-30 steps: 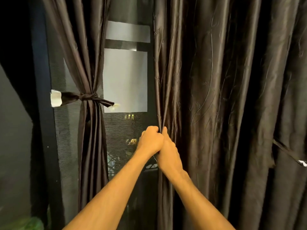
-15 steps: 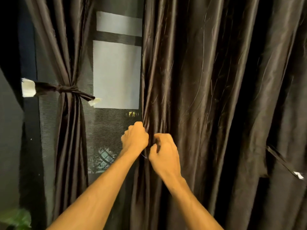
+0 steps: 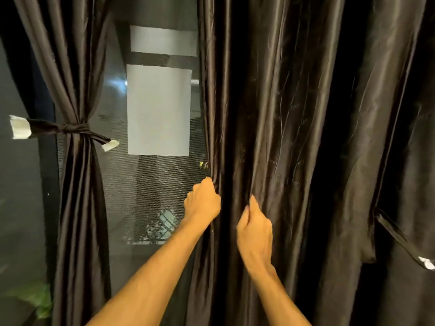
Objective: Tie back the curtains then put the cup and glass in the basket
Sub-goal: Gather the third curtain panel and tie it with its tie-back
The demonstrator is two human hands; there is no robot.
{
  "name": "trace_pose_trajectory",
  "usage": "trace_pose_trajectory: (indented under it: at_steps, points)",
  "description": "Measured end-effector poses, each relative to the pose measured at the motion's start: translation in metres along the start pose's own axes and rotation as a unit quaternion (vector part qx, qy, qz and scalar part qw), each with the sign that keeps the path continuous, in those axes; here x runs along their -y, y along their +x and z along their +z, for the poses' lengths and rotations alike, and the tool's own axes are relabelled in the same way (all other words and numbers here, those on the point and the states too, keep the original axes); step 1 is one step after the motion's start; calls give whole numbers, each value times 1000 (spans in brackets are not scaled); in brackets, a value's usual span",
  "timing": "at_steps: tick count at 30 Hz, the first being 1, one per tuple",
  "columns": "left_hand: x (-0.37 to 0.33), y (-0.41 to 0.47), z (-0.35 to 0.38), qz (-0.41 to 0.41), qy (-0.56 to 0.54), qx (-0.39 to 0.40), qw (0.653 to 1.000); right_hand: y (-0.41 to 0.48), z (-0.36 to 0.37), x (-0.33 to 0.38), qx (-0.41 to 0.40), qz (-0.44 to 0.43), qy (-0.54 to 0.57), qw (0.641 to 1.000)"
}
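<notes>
A dark brown right curtain hangs loose over the right half of the window. My left hand is closed on its left edge. My right hand pinches a fold of the same curtain a little further right and lower. The left curtain is gathered and bound by a dark tie-back with white ends. A second tie-back strap dangles at the far right in front of the loose curtain. No cup, glass or basket is in view.
Between the curtains is a mesh-screened window with two pale sheets on it and night lights beyond. A green plant shows at the bottom left.
My hands, pressed together at the curtain edge a second ago, have moved apart: the right hand has shifted rightward along the fabric. The view has panned slightly.
</notes>
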State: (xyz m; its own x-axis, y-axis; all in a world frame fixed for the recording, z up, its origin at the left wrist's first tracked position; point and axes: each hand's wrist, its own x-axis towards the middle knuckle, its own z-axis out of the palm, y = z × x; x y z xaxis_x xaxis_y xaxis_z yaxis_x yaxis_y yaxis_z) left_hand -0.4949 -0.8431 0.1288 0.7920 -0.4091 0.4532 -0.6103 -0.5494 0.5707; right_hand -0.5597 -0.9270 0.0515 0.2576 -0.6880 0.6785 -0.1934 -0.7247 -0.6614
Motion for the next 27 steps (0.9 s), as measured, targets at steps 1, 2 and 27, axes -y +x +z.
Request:
trace_pose_trajectory:
  at_steps: [1, 2, 27]
  points:
    - [-5, -3, 2, 3, 0, 2, 1000, -1, -2, 2, 25, -20, 2, 999]
    - [-11, -5, 5, 5, -2, 5, 1000, -2, 0, 2, 54, -40, 9, 998]
    - [-26, -14, 14, 6, 52, -41, 998, 1, -43, -24, -180, -37, 91, 979]
